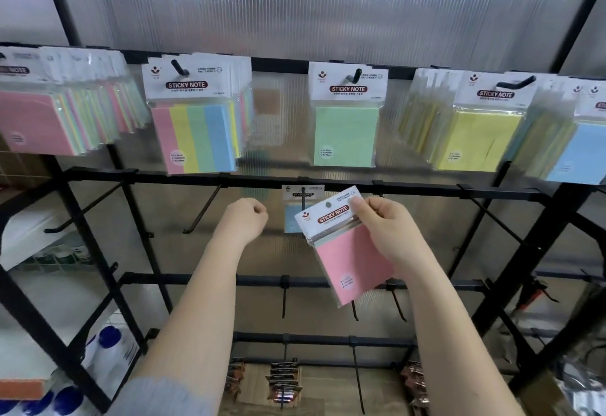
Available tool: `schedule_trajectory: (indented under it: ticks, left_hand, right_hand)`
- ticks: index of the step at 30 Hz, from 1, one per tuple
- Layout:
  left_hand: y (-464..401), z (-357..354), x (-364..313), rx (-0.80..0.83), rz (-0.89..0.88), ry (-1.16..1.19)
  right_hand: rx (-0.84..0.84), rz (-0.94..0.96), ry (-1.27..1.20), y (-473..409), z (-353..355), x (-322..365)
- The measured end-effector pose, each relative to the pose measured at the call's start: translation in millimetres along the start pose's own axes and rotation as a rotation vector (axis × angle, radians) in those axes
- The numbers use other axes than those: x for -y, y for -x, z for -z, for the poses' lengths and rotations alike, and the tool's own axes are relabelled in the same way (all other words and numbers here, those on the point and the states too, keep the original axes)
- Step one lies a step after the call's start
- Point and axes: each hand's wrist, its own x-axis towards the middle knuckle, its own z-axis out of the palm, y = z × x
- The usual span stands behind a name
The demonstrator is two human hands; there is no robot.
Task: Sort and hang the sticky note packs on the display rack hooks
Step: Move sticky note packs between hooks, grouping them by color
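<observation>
Far-left packs: a thick bunch on the top rail, pink pad in front, header partly readable as "NOTE".
Striped packs: hanging on a black hook; white header reads "STICKY NOTE" on a red band; pad shows pink, yellow, green and blue stripes. Smaller print is too blurred to read.
Left hand: raised before the second rail, its grip loosely curled and grasping nothing.
Blue pack: hangs alone on a second-rail hook, between the two hands, partly hidden by the pink pack.
Green pack: single pack on a top-rail hook, header "STICKY NOTE".
Pink pack: tilted, in front of the second rail; header reads "STICKY NOTE", with a round hole above the words.
Right hand: its grip pinches the pink pack's header at the upper right corner.
Yellow packs: a bunch on a top-rail hook, header "STICKY NOTE".
Far-right packs: blue pad in front, header cut off by the frame edge.
Rack: black metal rails with several bare hooks lower down.
</observation>
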Motion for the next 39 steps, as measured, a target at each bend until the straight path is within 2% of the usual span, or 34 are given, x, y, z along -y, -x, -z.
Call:
schedule_trajectory:
  ticks: [4,8,12,17,24,31,39]
  left_hand:
    - [-21.1,-16.1,-14.3,0.096,0.066,0.024]
    - [-38.2,-33.9,-22.9,0.215,0.089,0.143]
    - [-52.9,-50.9,-27.6,0.247,0.106,0.295]
    - [-58.8,-68.1,-27.3,0.219,0.127,0.434]
    - [-55.4,-79.1,-11.0,0.131,0.080,0.420]
    - [-44.2,-77.3,-9.2,0.156,0.045,0.542]
    - [-16.3,-66.2,-13.1,-0.012,0.012,0.490]
  right_hand:
    - [-0.084,-0.012,-0.026,-2.4,10.5,0.0]
    - [-0.157,-0.038,-0.054,-2.9,20.1,-1.0]
    - [-0.213,-0.063,-0.088,-0.9,28.7,-4.6]
    - [-0.273,-0.090,-0.133,1.4,37.7,-6.6]
    - [-0.306,-0.081,-0.144,5.8,42.4,-7.0]
    - [-0.302,-0.101,-0.169,13.4,44.4,-10.6]
    - [-0.282,-0.122,-0.180,30.0,48.3,-11.2]
